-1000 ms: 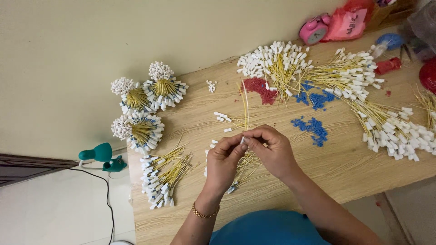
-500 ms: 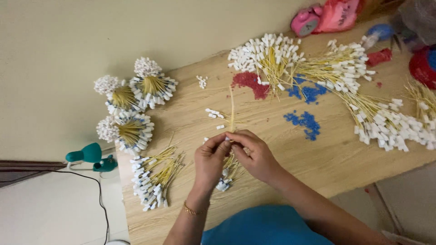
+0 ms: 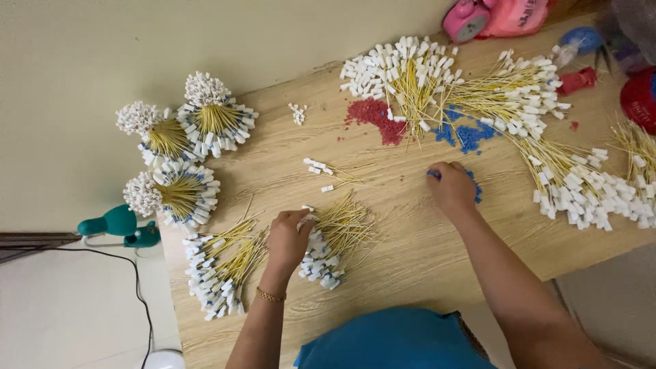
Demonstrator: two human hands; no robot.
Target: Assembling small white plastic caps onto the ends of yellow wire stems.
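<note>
Nearest the near edge of the table (image 3: 424, 273), the left hand (image 3: 287, 239) rests on a loose fan of thin yellow sticks with white tags (image 3: 335, 242), fingers curled down onto the tag ends; whether it pinches one or only presses on them cannot be told. These sticks look very light, thin and springy, likely to scatter or slide on the smooth wood if brushed, so the blocky white tag is the surer place to take hold, or the gathered middle of a bunch. Just left of that hand, by the near left corner, lies a second flat pile of tagged sticks (image 3: 222, 263).

Further in, the right hand (image 3: 452, 188) is cupped palm-down over a small patch of blue beads (image 3: 473, 186), fingertips on the wood; what it grips, if anything, is hidden. The beads look tiny, hard and apt to roll.

Between the two hands and the near edge there is bare wood, the widest open room. A few stray tags (image 3: 318, 167) lie mid-table.

Along the left edge three tied round bundles (image 3: 179, 191) overhang slightly. Toward the far edge sit a red bead patch (image 3: 374, 117), more blue beads (image 3: 471, 134) and big heaps of tagged sticks (image 3: 410, 78), crowding the far right.
</note>
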